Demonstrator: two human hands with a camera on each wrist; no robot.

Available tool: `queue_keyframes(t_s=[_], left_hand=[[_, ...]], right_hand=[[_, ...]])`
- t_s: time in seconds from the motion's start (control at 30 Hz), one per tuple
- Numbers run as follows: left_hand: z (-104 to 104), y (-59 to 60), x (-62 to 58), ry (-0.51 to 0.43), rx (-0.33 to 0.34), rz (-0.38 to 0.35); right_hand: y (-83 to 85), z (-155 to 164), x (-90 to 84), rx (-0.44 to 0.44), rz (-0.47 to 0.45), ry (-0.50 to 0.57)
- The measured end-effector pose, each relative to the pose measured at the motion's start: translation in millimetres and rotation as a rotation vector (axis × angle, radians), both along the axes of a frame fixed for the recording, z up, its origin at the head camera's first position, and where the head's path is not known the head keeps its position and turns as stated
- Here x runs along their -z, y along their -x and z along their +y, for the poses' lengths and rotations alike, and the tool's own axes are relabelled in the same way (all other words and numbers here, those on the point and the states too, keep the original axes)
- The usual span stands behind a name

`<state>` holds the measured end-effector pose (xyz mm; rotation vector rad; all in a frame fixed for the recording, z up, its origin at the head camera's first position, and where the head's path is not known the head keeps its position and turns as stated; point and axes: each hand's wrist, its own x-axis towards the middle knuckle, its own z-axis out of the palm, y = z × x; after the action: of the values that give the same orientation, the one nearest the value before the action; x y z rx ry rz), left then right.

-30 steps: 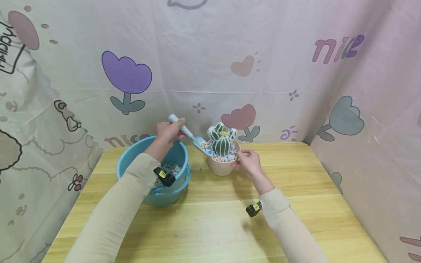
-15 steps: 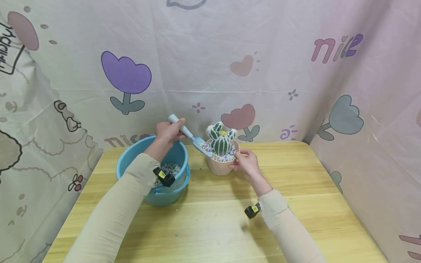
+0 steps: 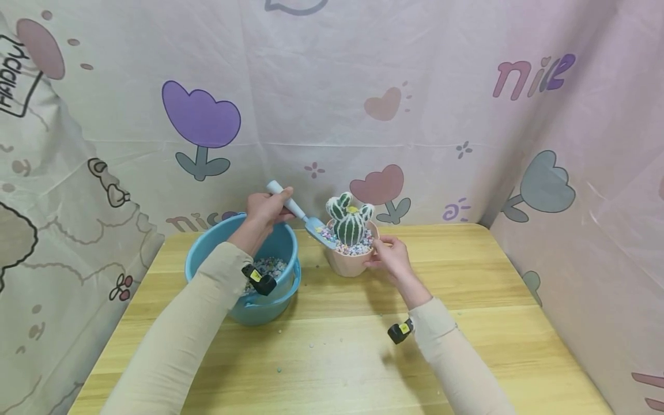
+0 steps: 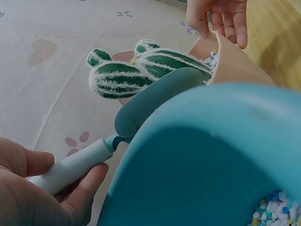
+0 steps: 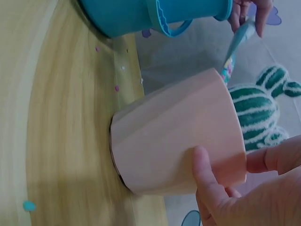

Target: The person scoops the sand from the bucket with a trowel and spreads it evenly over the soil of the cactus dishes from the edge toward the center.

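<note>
My left hand (image 3: 266,210) grips the pale handle of a small blue shovel (image 3: 290,204). The shovel's blade, bearing colourful pebbles, slants down onto the near-left rim of a pink flower pot (image 3: 349,265). In that pot a green cactus with white fuzz (image 3: 350,228) stands in mixed pebbles (image 3: 358,249). My right hand (image 3: 392,256) pinches the pot's right rim; in the right wrist view its thumb (image 5: 203,165) lies on the outer wall and a finger is at the rim. Below my left forearm is a blue bucket (image 3: 293,242) with pebbles inside.
The wooden table (image 3: 342,369) carries a few stray pebbles, such as a teal one (image 5: 29,205). A printed cloth (image 3: 311,86) hangs close behind the pot and bucket. The bucket's handle (image 3: 287,297) hangs down on its near side.
Both hands, the shovel and the pot stay almost where they were. The cactus tilts very slightly differently than a second ago, and the head view shifts a little.
</note>
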<state>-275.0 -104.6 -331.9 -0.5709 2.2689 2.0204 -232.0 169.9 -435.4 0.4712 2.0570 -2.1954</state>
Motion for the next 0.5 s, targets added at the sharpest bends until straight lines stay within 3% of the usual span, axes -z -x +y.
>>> queue_keyframes(t_s=[0.3, 0.5], left_hand=[[-0.8, -0.7, -0.4, -0.014, 0.010, -0.007], [-0.2, -0.6, -0.6, -0.030, 0.019, -0.002]], right_hand=[[16.3, 13.7, -3.4, -0.023, 0.009, -0.143], [22.0, 14.7, -6.4, -0.030, 0.032, -0.175]])
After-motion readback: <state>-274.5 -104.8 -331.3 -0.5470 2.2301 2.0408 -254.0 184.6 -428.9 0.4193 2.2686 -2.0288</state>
